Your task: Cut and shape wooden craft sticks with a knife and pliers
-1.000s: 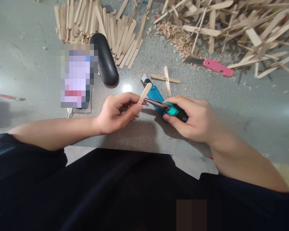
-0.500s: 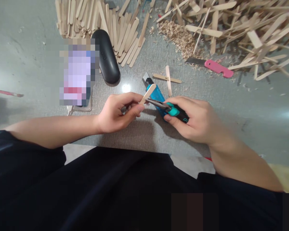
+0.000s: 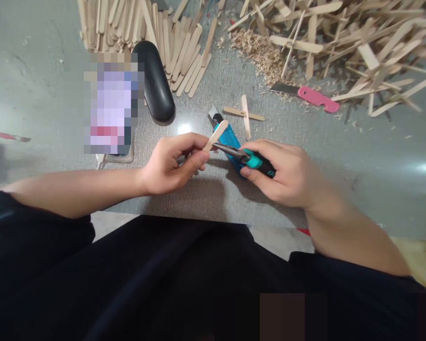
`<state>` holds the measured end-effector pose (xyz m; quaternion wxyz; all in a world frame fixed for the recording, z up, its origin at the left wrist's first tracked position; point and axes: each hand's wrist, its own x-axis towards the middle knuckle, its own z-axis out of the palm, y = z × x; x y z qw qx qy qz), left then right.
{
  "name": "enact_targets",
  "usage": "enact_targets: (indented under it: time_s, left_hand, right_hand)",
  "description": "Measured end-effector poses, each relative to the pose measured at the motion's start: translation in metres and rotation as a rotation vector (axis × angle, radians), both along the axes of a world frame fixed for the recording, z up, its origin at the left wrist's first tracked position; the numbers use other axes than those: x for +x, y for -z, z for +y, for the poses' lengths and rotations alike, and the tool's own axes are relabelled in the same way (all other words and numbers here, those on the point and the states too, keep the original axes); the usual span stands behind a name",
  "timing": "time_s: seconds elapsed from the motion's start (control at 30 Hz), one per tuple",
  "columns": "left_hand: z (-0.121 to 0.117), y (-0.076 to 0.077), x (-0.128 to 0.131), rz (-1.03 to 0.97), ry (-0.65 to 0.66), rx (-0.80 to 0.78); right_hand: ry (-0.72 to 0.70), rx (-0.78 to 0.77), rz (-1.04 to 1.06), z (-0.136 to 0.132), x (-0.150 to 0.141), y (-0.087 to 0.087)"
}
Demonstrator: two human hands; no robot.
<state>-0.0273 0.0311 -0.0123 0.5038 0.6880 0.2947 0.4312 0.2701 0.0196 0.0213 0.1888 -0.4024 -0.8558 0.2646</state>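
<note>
My left hand pinches a wooden craft stick between thumb and fingers; its rounded end points up and to the right. Wrapped round the handles of black-and-teal pliers is my right hand. The narrow jaws of the pliers meet the stick's edge just above my left thumb; whether they grip it I cannot tell. Beneath the pliers a blue box cutter lies on the table, its blade showing at the top, its lower part partly covered. Two crossed craft sticks lie just beyond.
Loose craft sticks are heaped at the back. At back right lies a pile of crossed sticks, beside wood shavings and a pink-handled knife. A black case and a blurred phone lie left, a brush farther left.
The whole view has shifted slightly. Both hands keep their hold on the stick and the pliers, and the pliers' jaws stay at the stick with hardly any movement.
</note>
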Motion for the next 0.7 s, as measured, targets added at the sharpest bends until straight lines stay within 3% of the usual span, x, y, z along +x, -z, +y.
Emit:
enact_targets:
  time_s: [0.2,0.4,0.7]
  left_hand:
    - [0.0,-0.001,0.0,-0.012,0.003,-0.001]
    - [-0.007,-0.001,0.001,0.014,-0.005,-0.184]
    - [-0.005,-0.012,0.005,-0.083,0.102,-0.5]
  right_hand:
    - [0.008,0.001,-0.02,-0.001,-0.001,-0.002]
    - [0.062,0.073,-0.033,0.0,0.0,0.005]
    - [0.093,0.102,-0.101,0.004,0.005,0.017]
